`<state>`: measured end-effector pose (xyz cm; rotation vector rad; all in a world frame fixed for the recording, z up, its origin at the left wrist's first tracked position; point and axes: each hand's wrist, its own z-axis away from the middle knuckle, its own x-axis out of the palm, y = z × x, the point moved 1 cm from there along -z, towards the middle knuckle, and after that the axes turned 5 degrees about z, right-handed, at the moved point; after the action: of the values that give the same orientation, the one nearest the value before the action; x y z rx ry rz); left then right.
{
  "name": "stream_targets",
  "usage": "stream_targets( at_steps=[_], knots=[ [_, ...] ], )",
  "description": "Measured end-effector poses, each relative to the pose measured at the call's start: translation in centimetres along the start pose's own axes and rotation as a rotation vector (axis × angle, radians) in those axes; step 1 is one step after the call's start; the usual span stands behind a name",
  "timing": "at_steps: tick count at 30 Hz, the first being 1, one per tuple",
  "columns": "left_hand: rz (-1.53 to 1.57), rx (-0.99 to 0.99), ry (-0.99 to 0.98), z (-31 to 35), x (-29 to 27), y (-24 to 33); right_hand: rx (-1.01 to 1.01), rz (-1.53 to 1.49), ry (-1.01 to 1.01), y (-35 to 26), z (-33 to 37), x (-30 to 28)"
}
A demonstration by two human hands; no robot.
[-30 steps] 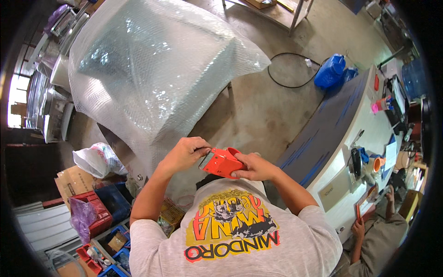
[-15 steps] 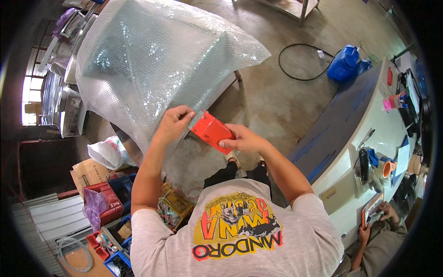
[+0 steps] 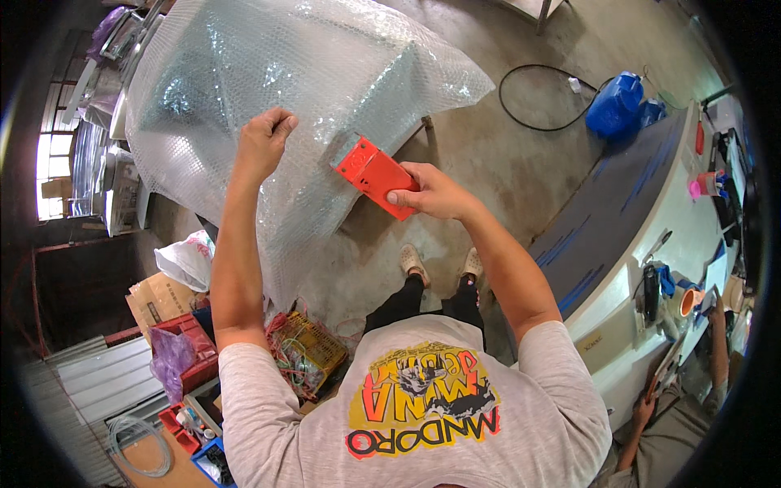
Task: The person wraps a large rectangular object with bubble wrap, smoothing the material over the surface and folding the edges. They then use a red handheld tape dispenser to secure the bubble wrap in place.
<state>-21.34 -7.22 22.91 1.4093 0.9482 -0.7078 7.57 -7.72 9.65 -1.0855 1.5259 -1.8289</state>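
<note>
My right hand point(image 3: 431, 192) grips a red tape dispenser point(image 3: 376, 174), with the thumb on its near face and the fingers behind. The flat, boxy dispenser is tilted, and a see-through edge shows at its far left end. Farther left, my left hand point(image 3: 267, 140) is closed, thumb against the fingers, above the bubble wrap. Whatever it may pinch is too clear or small to make out. A large sheet of bubble wrap point(image 3: 317, 77) drapes over a bulky, dark, table-like form in front of me and hangs down its near side.
On my right runs a long curved counter point(image 3: 606, 325) with tools and a tape roll point(image 3: 690, 302); another person's arms show there. A blue jerrycan point(image 3: 614, 106) and black hose point(image 3: 508, 106) lie ahead. A yellow crate point(image 3: 313, 346) and red bin point(image 3: 195, 350) stand lower left.
My left hand has moved away from the end of the dispenser, up and to the left over the bubble wrap. The dispenser in my right hand has risen slightly in view.
</note>
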Motion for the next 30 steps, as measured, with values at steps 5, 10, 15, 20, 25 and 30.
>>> stream_targets(
  at_steps=[5, 10, 15, 20, 25, 30],
  knots=[
    [-0.145, 0.063, 0.095, 1.3, 3.8, -0.6, -0.036, 0.004, 0.011, 2.5, -1.2, 0.0],
    [-0.439, 0.450, 0.176, 3.6, 4.7, 1.5, -0.087, 0.059, 0.041, 4.4, -2.2, 0.1],
    [-0.504, 0.506, -0.160, 5.0, 7.1, 3.2, -0.131, 0.123, 0.073, 5.4, -2.5, -0.6],
    [-0.638, 0.520, -0.189, 5.1, 7.8, 2.5, -0.141, 0.229, 0.055, 7.2, -2.9, -1.9],
    [-0.725, 0.493, -0.204, 4.9, 8.3, 2.6, -0.046, 0.301, 0.016, 11.6, -1.2, -3.8],
    [-0.898, 0.454, -0.177, 5.3, 9.0, 2.6, -0.121, 0.230, 0.049, 14.5, 0.6, -4.3]
  ],
)
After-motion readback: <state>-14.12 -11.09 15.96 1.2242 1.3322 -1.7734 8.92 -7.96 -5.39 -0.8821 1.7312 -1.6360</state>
